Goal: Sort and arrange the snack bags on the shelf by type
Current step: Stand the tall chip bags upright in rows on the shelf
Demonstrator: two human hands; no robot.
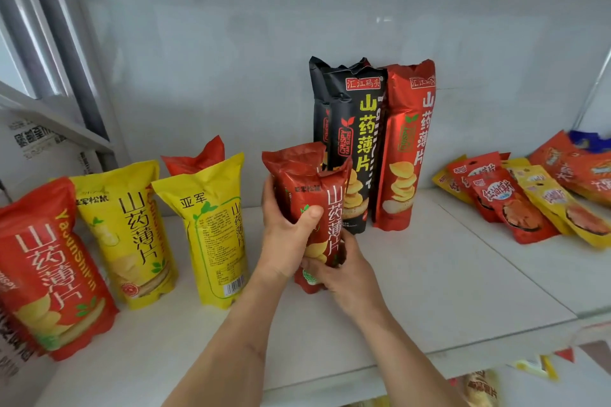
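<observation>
Two red crinkly foil chip bags (pixel 307 208) gripped mid-shelf: left hand (pixel 287 231) wrapped round the upper part, right hand (pixel 344 274) closed under the base, probably steadying both upright. Leftward, upright red and yellow foil pouches (pixel 129 231); rightward, tall black and red bags (pixel 373 142), then flat sachets (pixel 515 201).

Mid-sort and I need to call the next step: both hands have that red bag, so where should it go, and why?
Probably carry the red bag, held by the left hand and right hand, leftward toward the matching red bag at the shelf's left end. The yellow bags stand between, so it now sits apart from its type.
</observation>
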